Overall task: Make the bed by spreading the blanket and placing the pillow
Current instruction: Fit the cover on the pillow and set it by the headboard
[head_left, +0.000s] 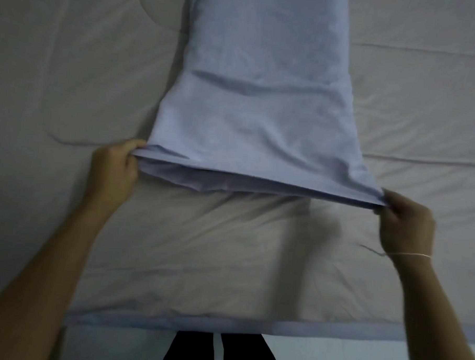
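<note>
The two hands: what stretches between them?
In the head view, the near edge of the blue blanket runs taut from the left hand to the right hand, lifted above the pale bed sheet.

Both forearms are bare, with no sleeves in view. A thin pale string bracelet (407, 254) circles the wrist at the lower right of the frame. Dark black trousers (212, 351) show at bottom centre.

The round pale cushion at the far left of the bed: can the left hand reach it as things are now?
Probably not at once. The left hand is pinching the near corner of the blue blanket, and the cushion lies well beyond it, partly under the blanket.
</note>
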`<move>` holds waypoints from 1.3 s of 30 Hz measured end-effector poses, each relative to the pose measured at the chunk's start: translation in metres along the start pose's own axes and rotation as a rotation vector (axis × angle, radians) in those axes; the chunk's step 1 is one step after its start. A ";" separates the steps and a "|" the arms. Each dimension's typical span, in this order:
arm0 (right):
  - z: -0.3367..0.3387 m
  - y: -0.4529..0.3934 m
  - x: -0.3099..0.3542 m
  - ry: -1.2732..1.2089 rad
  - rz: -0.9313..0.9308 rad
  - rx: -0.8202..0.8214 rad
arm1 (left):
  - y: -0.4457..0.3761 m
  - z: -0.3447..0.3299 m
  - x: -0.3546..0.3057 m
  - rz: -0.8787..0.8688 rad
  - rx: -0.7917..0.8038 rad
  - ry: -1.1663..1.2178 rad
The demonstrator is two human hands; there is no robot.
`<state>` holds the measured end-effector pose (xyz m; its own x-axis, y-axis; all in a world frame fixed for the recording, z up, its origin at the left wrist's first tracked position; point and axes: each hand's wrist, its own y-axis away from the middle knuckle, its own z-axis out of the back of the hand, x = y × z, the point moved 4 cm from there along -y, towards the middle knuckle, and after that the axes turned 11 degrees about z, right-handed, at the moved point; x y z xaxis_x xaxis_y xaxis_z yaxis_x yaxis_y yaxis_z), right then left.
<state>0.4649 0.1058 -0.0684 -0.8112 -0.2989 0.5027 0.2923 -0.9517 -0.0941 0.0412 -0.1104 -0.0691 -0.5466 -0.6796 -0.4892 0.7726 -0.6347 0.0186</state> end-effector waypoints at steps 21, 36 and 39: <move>-0.038 0.023 -0.034 0.062 -0.102 0.290 | 0.032 -0.053 0.046 0.381 0.343 -0.084; -0.020 0.089 -0.039 0.030 -0.070 0.516 | 0.130 -0.040 0.101 0.443 0.742 0.189; -0.021 0.095 -0.043 0.163 -0.012 0.517 | 0.134 -0.034 0.112 0.442 0.819 0.197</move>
<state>0.5172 0.0267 -0.1171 -0.8719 -0.3347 0.3574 0.4606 -0.8084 0.3665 0.0947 -0.2584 -0.1512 -0.1370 -0.8934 -0.4280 0.3892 -0.4458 0.8061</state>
